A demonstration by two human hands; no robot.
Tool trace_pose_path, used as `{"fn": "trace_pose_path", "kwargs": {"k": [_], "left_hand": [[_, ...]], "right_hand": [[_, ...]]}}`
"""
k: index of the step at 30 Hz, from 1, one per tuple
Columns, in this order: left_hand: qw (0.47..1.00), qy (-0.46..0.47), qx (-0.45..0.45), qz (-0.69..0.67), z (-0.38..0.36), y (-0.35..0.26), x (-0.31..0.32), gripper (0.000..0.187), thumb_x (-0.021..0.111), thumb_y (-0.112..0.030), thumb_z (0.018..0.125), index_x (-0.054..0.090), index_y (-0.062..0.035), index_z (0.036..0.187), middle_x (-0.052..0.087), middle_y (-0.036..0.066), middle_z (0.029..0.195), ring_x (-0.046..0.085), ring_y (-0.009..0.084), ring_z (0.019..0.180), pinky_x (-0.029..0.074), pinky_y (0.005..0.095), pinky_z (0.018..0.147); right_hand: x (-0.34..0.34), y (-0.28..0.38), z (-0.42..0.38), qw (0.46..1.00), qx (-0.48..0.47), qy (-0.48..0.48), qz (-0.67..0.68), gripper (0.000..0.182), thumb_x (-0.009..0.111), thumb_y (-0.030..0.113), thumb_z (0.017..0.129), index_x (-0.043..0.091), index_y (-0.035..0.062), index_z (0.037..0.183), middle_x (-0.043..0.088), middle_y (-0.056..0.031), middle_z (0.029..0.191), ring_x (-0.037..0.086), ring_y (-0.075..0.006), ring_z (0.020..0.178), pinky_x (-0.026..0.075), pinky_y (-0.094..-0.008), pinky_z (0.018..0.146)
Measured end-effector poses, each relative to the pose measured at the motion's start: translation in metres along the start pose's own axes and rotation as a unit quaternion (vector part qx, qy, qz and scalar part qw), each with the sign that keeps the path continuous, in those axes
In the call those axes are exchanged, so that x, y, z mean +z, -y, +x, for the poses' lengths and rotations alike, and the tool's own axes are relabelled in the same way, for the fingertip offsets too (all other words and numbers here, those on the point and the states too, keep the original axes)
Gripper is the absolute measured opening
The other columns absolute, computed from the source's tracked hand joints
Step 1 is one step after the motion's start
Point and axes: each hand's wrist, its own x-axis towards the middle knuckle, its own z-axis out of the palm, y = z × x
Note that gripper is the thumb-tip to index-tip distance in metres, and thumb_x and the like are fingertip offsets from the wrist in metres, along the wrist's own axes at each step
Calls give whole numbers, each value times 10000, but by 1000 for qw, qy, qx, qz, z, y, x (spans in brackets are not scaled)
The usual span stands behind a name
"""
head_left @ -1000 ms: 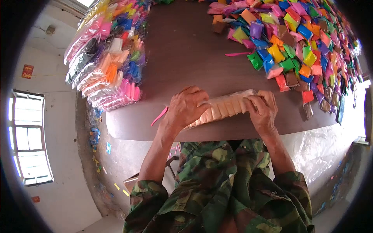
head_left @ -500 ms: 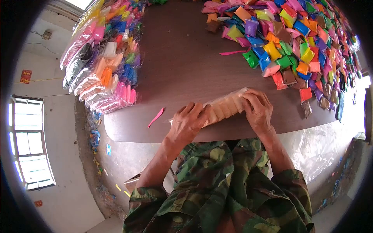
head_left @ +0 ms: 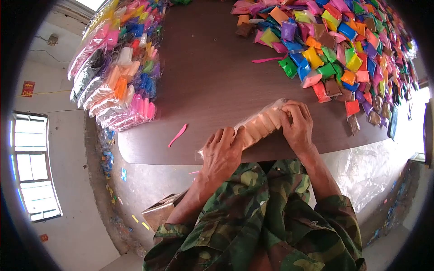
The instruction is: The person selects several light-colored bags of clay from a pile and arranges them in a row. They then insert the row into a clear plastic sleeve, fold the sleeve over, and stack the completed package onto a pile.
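Observation:
A long clear plastic bag (head_left: 262,126) holds a row of peach-coloured packets and lies slanted near the table's front edge. My left hand (head_left: 222,151) closes round its lower left end, with the thumb on top and a bit of loose film poking out past the fingers. At the upper right end, the bent fingers of my right hand (head_left: 298,124) grip the bag, covering its corner. Left of the bag, apart from both hands, is a small pink plastic knife (head_left: 178,135).
Filled clear bags (head_left: 115,86) of coloured packets are stacked along the table's left side. Loose colourful packets (head_left: 326,71) heap over the right side, with another pink plastic tool (head_left: 266,59) beside them. A cardboard box (head_left: 162,208) stands on the floor below the table.
The bag has tilted more steeply, its left end dropping slightly with my left hand. Both hands keep their hold. The view has shifted a little, showing more of the cardboard box.

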Motion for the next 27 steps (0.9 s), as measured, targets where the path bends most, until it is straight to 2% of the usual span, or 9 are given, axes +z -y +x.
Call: {"fn": "trace_pose_path", "kwargs": {"k": [6, 9, 12, 21, 24, 27], "left_hand": [[999, -10, -24, 22, -9, -14, 8, 404, 790, -170, 943, 744, -41, 1323, 589, 66, 1069, 665, 244, 956, 548, 433, 818], [999, 16, -35, 30, -10, -21, 8, 487, 834, -258, 930, 718, -28, 1343, 584, 71, 1103, 656, 262, 988, 527, 449, 853], [999, 13, -15, 25, -12, -18, 8, 535, 864, -290, 906, 713, -60, 1365, 585, 76, 1122, 660, 278, 1026, 532, 464, 886], [1000, -2, 24, 2, -11, -2, 7, 472, 876, -243, 886, 750, -159, 1333, 604, 48, 1152, 693, 264, 1046, 573, 440, 882], [1000, -12, 23, -1, -12, 1, 11, 453, 874, -240, 890, 757, -167, 1322, 606, 42, 1150, 691, 264, 1052, 574, 446, 886], [999, -17, 35, -7, -11, 2, 10, 402, 880, -221, 889, 764, -126, 1262, 617, 48, 1159, 693, 263, 1050, 577, 453, 878]], "right_hand": [[1, -2, -1, 1000, 1, -2, 6, 157, 790, 12, 906, 674, 46, 1006, 713, -118, 1058, 685, -362, 971, 569, -470, 845], [0, -2, -1, 1000, 6, 3, 9, 153, 785, 10, 910, 672, 44, 1007, 716, -120, 1069, 688, -366, 983, 572, -470, 850], [-2, -5, -2, 999, 14, 21, 26, 146, 776, 9, 918, 669, 40, 1014, 720, -123, 1083, 694, -370, 999, 578, -472, 856], [-33, -8, -6, 995, -59, 76, 24, 151, 779, 18, 915, 706, 28, 1047, 727, -127, 1102, 717, -373, 995, 600, -469, 864], [-48, -7, -6, 990, -114, 84, -2, 192, 788, 6, 894, 743, 23, 1080, 730, -117, 1126, 731, -352, 1010, 613, -460, 866], [-56, -10, -10, 985, -141, 96, -24, 252, 790, -15, 863, 765, 17, 1112, 735, -107, 1141, 742, -334, 1037, 627, -452, 886]]}}
